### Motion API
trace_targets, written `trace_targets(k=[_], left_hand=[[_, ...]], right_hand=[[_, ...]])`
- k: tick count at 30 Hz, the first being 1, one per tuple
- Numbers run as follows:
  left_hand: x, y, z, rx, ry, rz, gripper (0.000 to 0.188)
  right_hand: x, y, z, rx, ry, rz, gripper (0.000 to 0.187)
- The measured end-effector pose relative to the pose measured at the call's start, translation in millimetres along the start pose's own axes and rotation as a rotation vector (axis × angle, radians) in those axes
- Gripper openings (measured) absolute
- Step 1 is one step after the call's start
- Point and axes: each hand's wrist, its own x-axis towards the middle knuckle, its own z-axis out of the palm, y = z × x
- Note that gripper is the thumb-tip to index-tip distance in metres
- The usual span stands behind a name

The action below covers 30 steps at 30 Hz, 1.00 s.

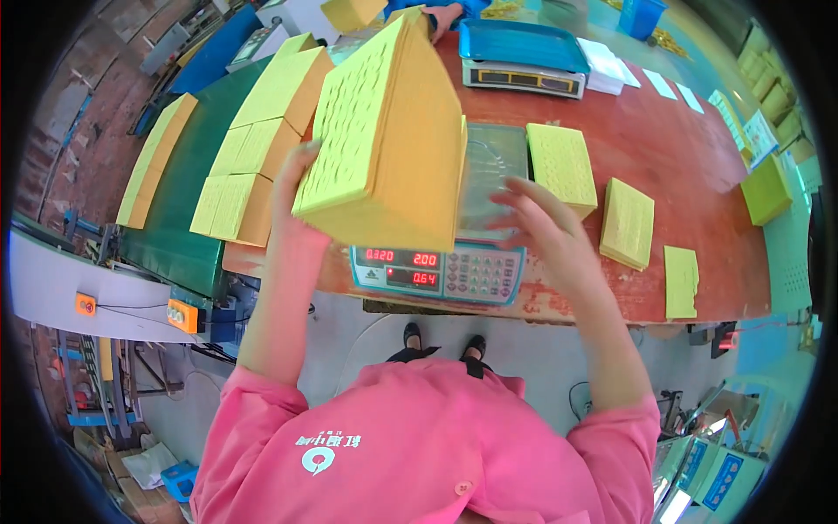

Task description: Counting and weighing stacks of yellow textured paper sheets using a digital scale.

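My left hand (299, 196) grips the left side of a thick stack of yellow paper (397, 166). The stack is tilted and held up over the digital scale (436, 272), covering much of its pan. Dimpled marks run across its pale yellow upper face. To the right of the stack, my right hand (548, 225) is slightly blurred, its fingers apart and nothing in them. It hovers beside the scale's metal pan (496, 179), near a smaller yellow paper stack (561, 166) on the table.
More yellow paper stands at right: a stack (627, 223) and a flat piece (681, 281) near the red table's (724, 244) front edge. Stacks (231, 205) line the green conveyor belt (188, 188) at left. A blue-topped scale (524, 52) is behind; another person's hand (443, 17) is at the far edge.
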Motion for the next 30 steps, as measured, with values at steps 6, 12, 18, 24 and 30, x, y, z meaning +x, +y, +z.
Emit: trace_targets(k=[6, 12, 18, 24, 30], left_hand=[[57, 0, 11, 0.267, 0.015, -0.111, 0.046], [85, 3, -6, 0.340, -0.016, -0.265, 0.048], [91, 11, -14, 0.415, -0.063, -0.319, 0.050], [84, 31, -3, 0.421, -0.363, -0.237, 0.067], [99, 57, 8, 0.479, -0.465, -0.134, 0.079]], right_hand=[[96, -10, 33, 0.190, -0.021, 0.038, 0.045], [123, 3, 42, 0.115, 0.085, 0.084, 0.039], [113, 2, 50, 0.062, 0.164, 0.054, 0.037], [93, -20, 70, 0.039, 0.220, -0.064, 0.042], [78, -62, 77, 0.064, 0.024, -0.169, 0.072]])
